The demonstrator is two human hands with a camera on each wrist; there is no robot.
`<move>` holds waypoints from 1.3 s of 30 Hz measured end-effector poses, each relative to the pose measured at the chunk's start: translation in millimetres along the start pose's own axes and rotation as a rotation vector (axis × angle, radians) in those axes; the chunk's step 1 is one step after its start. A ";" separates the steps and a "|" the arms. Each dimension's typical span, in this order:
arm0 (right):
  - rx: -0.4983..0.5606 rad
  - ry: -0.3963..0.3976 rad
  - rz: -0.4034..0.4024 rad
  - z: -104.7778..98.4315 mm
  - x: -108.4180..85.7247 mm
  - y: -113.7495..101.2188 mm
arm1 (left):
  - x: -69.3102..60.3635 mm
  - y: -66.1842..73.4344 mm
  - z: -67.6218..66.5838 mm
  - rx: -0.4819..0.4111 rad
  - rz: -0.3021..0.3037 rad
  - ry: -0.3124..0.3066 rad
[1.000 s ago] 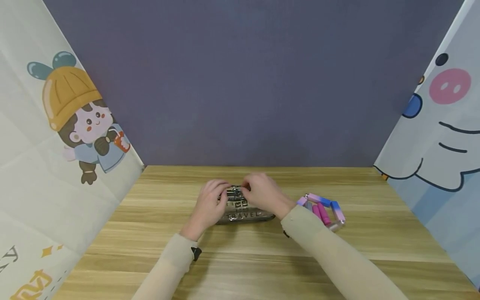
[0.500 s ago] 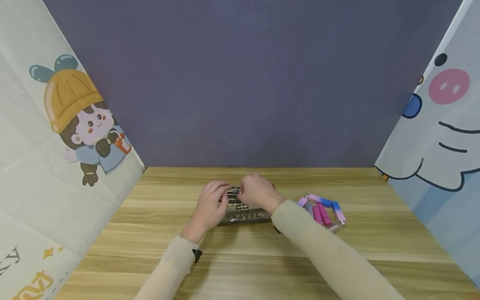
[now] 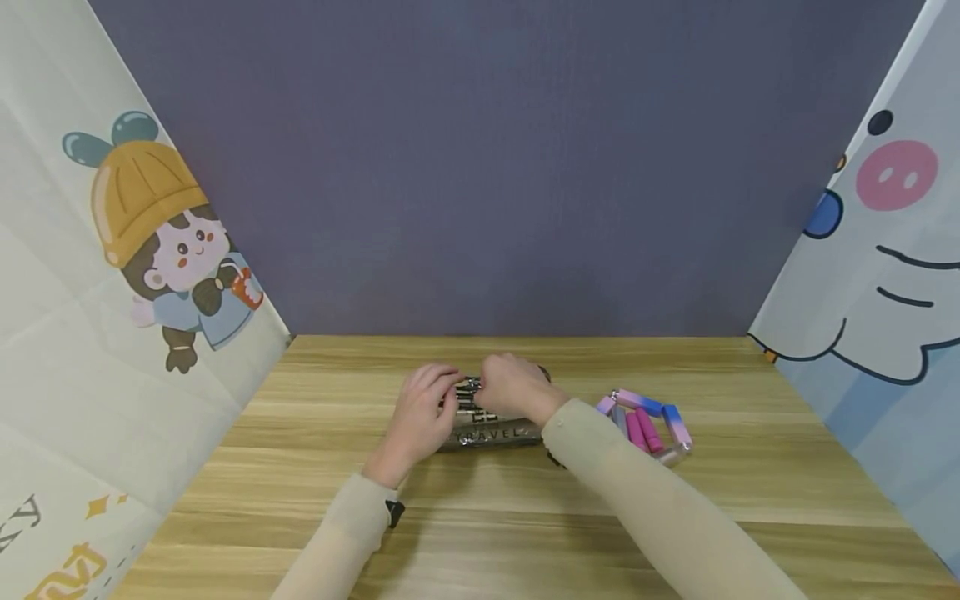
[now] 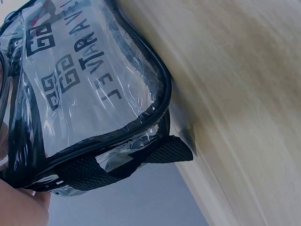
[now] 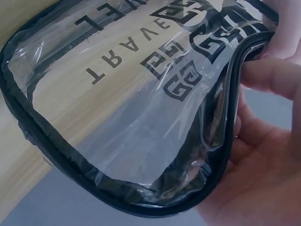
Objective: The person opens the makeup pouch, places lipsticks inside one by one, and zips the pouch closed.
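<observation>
Clear pouch (image 3: 491,435) (lettered TRAVEL) has its rim (image 5: 230,115) in the right grip (image 3: 516,388)

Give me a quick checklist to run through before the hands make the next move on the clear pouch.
1. Left hand holding the pouch: ok, at its left end.
2. Right hand holding the pouch: ok, gripping its black-trimmed edge.
3. Pouch supported: ok, resting on the table.
4. Edge fully visible from the head view: not ok, the hands cover parts of it.
5. Zip fully closed: cannot tell.
6. Pink tubes apart from the pouch: ok, lying to its right.
</observation>
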State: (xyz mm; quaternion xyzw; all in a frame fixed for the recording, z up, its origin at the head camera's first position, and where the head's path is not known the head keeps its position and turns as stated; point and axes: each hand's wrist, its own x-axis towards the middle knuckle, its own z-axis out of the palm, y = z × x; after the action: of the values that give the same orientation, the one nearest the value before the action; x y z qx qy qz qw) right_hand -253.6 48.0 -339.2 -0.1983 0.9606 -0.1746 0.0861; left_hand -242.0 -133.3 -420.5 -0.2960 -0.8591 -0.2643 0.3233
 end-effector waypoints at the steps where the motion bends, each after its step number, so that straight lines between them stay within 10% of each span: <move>1: 0.001 -0.004 -0.001 -0.4 -0.3 0.2 | 0.1 0.0 0.3 0.003 0.005 0.005; 39: 0.323 0.105 -0.067 -8.9 1.7 28.5 | 1.4 0.8 1.6 -0.019 -0.040 -0.021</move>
State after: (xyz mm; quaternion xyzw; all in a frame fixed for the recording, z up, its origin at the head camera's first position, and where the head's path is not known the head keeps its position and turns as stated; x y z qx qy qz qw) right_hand -267.3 74.5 -341.6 -0.2044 0.9161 -0.3397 0.0605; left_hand -242.9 -131.3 -420.4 -0.2846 -0.8656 -0.2758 0.3061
